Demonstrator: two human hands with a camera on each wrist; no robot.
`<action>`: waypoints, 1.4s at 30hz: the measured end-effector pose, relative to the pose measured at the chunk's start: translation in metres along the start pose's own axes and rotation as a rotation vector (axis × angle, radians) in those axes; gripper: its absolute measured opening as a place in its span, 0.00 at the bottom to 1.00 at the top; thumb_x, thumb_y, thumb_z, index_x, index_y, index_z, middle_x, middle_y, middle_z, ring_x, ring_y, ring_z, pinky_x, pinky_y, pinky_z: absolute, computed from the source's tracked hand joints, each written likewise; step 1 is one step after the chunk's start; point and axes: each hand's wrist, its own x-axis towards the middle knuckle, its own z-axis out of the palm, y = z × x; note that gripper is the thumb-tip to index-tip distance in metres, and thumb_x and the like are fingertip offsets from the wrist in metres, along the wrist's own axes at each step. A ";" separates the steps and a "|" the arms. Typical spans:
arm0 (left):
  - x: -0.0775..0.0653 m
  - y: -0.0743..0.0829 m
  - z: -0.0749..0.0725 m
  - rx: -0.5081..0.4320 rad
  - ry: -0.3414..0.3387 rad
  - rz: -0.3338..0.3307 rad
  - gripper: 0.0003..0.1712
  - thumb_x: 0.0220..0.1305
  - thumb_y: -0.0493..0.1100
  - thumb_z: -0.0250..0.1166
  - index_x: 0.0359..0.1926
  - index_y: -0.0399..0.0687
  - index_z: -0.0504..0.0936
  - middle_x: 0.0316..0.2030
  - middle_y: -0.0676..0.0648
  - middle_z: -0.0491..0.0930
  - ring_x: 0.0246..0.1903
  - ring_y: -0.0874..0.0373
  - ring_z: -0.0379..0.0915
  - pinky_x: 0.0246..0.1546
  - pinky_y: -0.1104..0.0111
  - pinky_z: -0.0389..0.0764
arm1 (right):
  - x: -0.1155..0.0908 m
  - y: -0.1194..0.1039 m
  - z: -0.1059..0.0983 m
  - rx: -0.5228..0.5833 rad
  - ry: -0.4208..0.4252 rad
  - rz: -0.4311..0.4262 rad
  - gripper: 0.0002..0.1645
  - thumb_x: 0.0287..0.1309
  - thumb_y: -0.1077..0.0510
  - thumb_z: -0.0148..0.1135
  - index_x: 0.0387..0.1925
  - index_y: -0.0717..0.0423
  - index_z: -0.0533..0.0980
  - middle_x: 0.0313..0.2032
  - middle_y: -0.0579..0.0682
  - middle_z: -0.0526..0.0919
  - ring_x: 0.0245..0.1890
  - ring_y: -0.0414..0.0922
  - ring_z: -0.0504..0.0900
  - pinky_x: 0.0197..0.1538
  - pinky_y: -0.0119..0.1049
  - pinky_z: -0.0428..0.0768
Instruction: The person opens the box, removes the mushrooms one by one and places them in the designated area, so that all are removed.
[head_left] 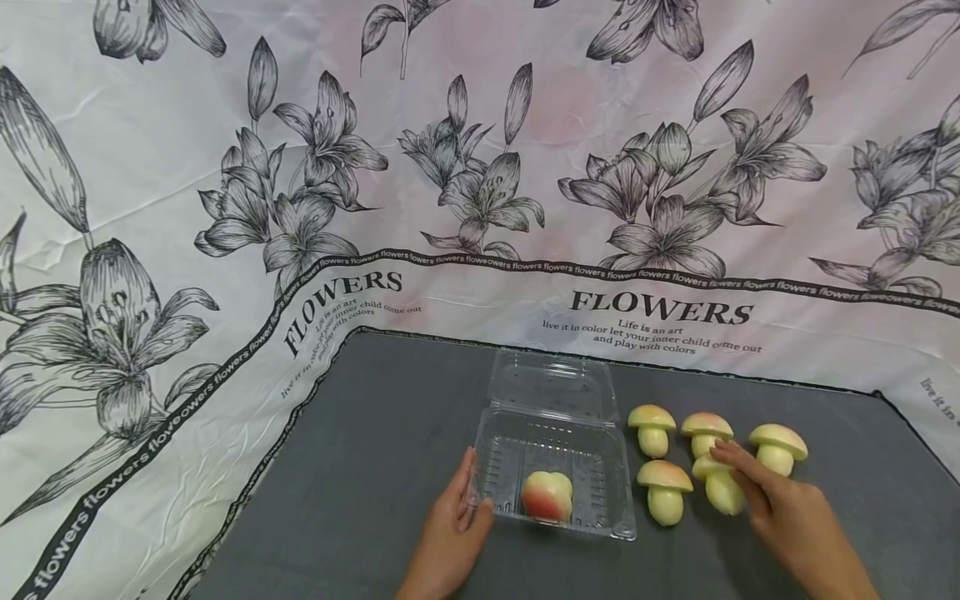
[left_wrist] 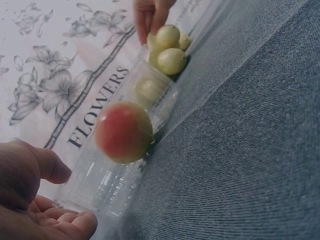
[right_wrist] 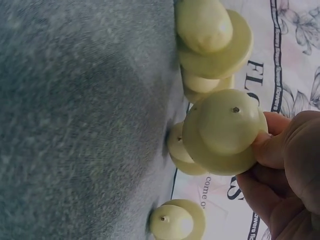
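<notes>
My right hand (head_left: 787,508) pinches a pale yellow-green mushroom-shaped piece (head_left: 722,487) between thumb and fingers. In the right wrist view, the round stem end of this mushroom-shaped piece (right_wrist: 230,122) faces the camera, with a small dark spot on it. At the near left corner of a clear plastic clamshell box (head_left: 622,525), my left hand (head_left: 453,533) grips the wall, its thumb by the front rim. The box's lid (head_left: 551,387) is folded back. Inside lies one piece with a red-and-yellow rounded top (head_left: 547,497); the left wrist view shows its red side (left_wrist: 124,132).
Several more mushroom-shaped pieces stand right of the box, among them one near its wall (head_left: 665,492), one behind (head_left: 651,431) and one at the far right (head_left: 778,447). A grey cloth (head_left: 360,467) covers the table. Behind it hangs a flower-printed curtain (head_left: 480,308).
</notes>
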 end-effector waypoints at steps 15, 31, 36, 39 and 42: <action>0.001 -0.001 -0.002 0.004 -0.002 0.009 0.44 0.76 0.35 0.61 0.84 0.37 0.49 0.81 0.31 0.50 0.80 0.37 0.47 0.74 0.47 0.57 | -0.007 0.001 0.002 -0.037 -0.183 0.062 0.29 0.60 0.74 0.70 0.61 0.51 0.82 0.55 0.63 0.87 0.19 0.36 0.80 0.21 0.36 0.71; 0.001 -0.002 -0.003 0.043 0.001 -0.017 0.44 0.77 0.39 0.62 0.84 0.40 0.50 0.81 0.32 0.53 0.78 0.34 0.52 0.73 0.44 0.63 | -0.019 0.011 -0.005 0.001 -0.131 -0.089 0.24 0.74 0.43 0.58 0.62 0.48 0.84 0.71 0.22 0.64 0.36 0.44 0.91 0.28 0.24 0.78; 0.002 0.000 -0.003 0.072 0.001 -0.053 0.43 0.78 0.40 0.61 0.85 0.41 0.51 0.81 0.33 0.54 0.77 0.33 0.52 0.72 0.42 0.64 | -0.020 0.007 -0.010 0.027 -0.144 -0.094 0.31 0.75 0.37 0.49 0.65 0.49 0.82 0.73 0.21 0.61 0.32 0.40 0.90 0.20 0.26 0.70; 0.003 0.000 -0.005 0.066 -0.011 -0.061 0.44 0.78 0.41 0.61 0.85 0.41 0.50 0.81 0.32 0.53 0.78 0.32 0.51 0.72 0.40 0.64 | -0.016 -0.001 -0.013 0.037 -0.142 -0.087 0.39 0.75 0.33 0.38 0.68 0.49 0.80 0.75 0.20 0.59 0.25 0.34 0.86 0.16 0.27 0.63; 0.002 -0.001 -0.005 0.059 -0.013 -0.058 0.44 0.78 0.41 0.62 0.85 0.41 0.50 0.81 0.32 0.53 0.78 0.33 0.51 0.72 0.42 0.64 | -0.009 -0.013 -0.017 0.048 -0.138 -0.089 0.40 0.78 0.32 0.36 0.68 0.49 0.80 0.75 0.24 0.62 0.22 0.31 0.84 0.17 0.24 0.61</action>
